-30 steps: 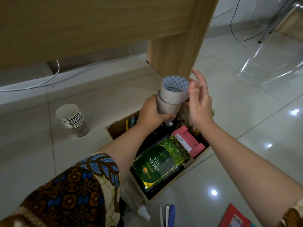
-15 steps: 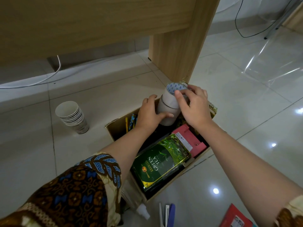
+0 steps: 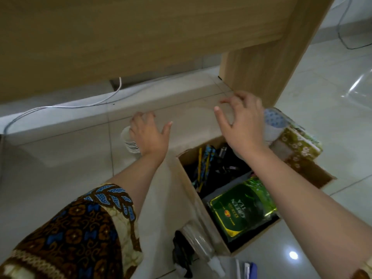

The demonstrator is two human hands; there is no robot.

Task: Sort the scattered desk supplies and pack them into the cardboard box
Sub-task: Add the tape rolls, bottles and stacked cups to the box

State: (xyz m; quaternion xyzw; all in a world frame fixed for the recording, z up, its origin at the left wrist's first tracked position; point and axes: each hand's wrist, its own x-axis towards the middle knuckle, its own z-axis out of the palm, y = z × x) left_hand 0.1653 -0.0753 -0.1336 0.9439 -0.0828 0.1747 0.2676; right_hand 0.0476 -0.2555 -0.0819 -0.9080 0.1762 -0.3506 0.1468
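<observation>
Head view, single entry.

Surroundings: wooden desk panel (image 3: pixel 120 37) across the top, and a desk leg (image 3: pixel 261 57) standing just behind the box. A white cable (image 3: pixel 60 106) runs over the tiled floor (image 3: pixel 60 168). A stack of paper cups (image 3: pixel 128 143) is left of the box. A clear bottle (image 3: pixel 199 242) with a white cap lies at the box's near corner.

Hands: left hand (image 3: pixel 150 135) is in front of the cup stack, fingers and thumb spread, holding nothing. Whether it touches the cups cannot be told. Right hand (image 3: pixel 243 125) is above the box's far end, fingers loosely curled and apart, holding nothing. A patterned sleeve (image 3: pixel 80 228) is at lower left.

Obscured: the right forearm crosses the box's middle. A pale roll with a blue-dotted top (image 3: pixel 271 121) is half hidden behind the right hand. Blue items at the bottom edge are cut off.

Task item: cardboard box (image 3: pixel 181 178) is on the floor and open. Inside are pencils (image 3: pixel 201 168) along the left wall, a green tea pouch (image 3: pixel 241 208) at the near end, and an olive floral packet (image 3: pixel 298 143) at the far right corner. The dark contents in the middle are indistinct.
</observation>
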